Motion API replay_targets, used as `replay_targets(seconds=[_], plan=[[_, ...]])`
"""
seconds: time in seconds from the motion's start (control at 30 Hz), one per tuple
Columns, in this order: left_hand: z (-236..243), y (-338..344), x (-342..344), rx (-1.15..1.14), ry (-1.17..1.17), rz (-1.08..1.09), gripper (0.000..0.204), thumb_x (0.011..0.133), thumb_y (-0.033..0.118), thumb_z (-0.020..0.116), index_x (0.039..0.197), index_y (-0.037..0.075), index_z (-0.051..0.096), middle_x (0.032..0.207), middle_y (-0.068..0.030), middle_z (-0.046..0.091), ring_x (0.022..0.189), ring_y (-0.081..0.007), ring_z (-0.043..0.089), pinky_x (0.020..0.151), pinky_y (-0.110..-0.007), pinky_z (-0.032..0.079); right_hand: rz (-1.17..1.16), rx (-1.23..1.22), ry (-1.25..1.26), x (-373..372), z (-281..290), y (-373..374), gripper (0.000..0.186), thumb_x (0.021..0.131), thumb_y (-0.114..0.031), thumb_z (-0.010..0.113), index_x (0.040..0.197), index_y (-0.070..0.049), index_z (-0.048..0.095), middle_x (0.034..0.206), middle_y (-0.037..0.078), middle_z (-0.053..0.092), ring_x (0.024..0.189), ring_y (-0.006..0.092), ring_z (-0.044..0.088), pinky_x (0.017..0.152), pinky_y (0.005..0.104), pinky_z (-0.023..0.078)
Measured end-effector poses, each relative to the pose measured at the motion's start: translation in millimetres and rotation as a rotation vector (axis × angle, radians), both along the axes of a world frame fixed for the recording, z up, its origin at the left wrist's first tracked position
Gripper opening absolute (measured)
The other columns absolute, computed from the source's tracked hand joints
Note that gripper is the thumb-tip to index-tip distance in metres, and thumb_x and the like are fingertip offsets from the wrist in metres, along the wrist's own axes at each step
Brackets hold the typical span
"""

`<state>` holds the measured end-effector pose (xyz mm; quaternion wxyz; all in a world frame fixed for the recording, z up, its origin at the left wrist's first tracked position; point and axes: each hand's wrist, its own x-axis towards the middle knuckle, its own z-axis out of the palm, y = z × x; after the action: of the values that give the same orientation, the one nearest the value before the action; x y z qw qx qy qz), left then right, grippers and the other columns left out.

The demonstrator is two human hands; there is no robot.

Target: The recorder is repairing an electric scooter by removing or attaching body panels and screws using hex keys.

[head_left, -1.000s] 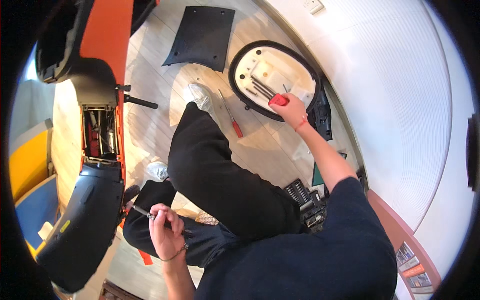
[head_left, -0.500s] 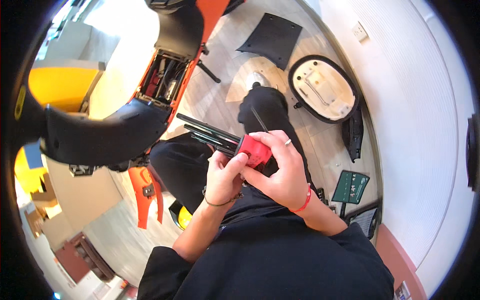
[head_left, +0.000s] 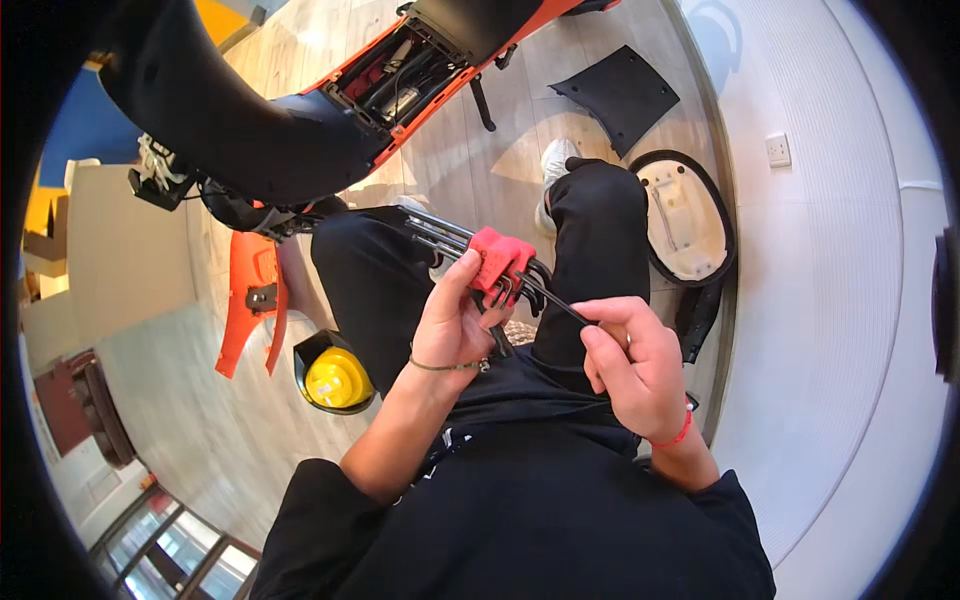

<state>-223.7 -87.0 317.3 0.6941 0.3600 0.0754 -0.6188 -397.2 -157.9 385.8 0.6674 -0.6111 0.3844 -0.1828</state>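
Note:
In the head view my left hand (head_left: 452,318) grips a red hex key holder (head_left: 492,258) with several dark L-shaped keys in it. Below the holder another dark tool (head_left: 500,338) sticks out by my left fingers, too hidden to name. My right hand (head_left: 625,365) has thumb and forefinger pinched on a long thin black hex key (head_left: 560,305), which angles out of the holder's right side toward me. Both hands are over my black-trousered legs. Beyond them lies an orange and black scooter body (head_left: 255,140) with an open bay (head_left: 395,80) of cables and parts.
An orange panel (head_left: 248,280) and a yellow object in a black shell (head_left: 335,375) lie at left. A black panel (head_left: 615,90), an oval cream-lined black piece (head_left: 685,225) and a long black part (head_left: 698,330) lie along the white wall (head_left: 820,300), which has a socket.
The red holder came from over the oval piece into both hands. Since then my right hand has moved right, pinched on a single key angled out of it. The view has turned.

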Motion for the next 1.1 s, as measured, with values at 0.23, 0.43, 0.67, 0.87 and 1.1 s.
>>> replay_targets(seconds=[0.23,0.43,0.67,0.87,1.1], plan=[[4.2,6.2,1.0,-0.026,0.063,-0.005,0.028,0.088,0.028,0.053,0.105,0.005,0.054,0.093,-0.0062,0.061,0.068,-0.008,0.053,0.045,-0.019,0.033,0.033,-0.036,0.056,12.7,-0.6,2.9,0.014,0.085,-0.001,0.051,0.099,0.003,0.053,0.057,0.0,0.048,0.052,0.002,0.038,0.047,0.0196,0.031],[7.9,10.2,1.3,-0.032,0.079,0.017,0.029,0.088,0.027,0.054,0.106,0.004,0.053,0.094,-0.0065,0.061,0.069,-0.0082,0.053,0.045,-0.017,0.032,-0.008,0.009,0.039,14.2,1.0,7.2,0.013,0.085,0.0,0.051,0.098,0.003,0.053,0.057,-0.001,0.047,0.053,0.0012,0.036,0.047,0.019,0.03],[16.4,16.0,-2.6,0.132,-0.097,0.007,0.023,0.085,0.021,0.058,0.1,0.005,0.051,0.085,-0.0022,0.058,0.067,-0.0062,0.051,0.047,-0.018,0.034,0.103,-0.369,0.14,16.2,-2.2,7.2,0.015,0.084,-0.001,0.053,0.099,0.001,0.052,0.058,0.009,0.054,0.047,0.0113,0.051,0.045,0.0246,0.036],[20.9,15.6,-12.8,0.113,-0.173,-0.072,0.019,0.083,0.016,0.061,0.093,0.006,0.049,0.077,-0.0008,0.056,0.06,-0.0051,0.047,0.049,-0.019,0.035,0.029,-0.153,0.046,23.5,-24.1,11.1,0.022,0.084,-0.005,0.055,0.104,-0.001,0.047,0.064,0.007,0.056,0.052,0.0101,0.052,0.047,0.0237,0.037],[21.5,13.1,-16.1,0.111,-0.108,-0.023,0.02,0.084,0.02,0.06,0.092,0.005,0.051,0.078,-0.0018,0.057,0.059,-0.0054,0.047,0.049,-0.019,0.033,-0.079,0.073,-0.081,10.5,-31.5,14.1,0.016,0.085,-0.003,0.054,0.1,0.0,0.048,0.072,0.004,0.055,0.061,0.0065,0.051,0.056,0.0188,0.042]])
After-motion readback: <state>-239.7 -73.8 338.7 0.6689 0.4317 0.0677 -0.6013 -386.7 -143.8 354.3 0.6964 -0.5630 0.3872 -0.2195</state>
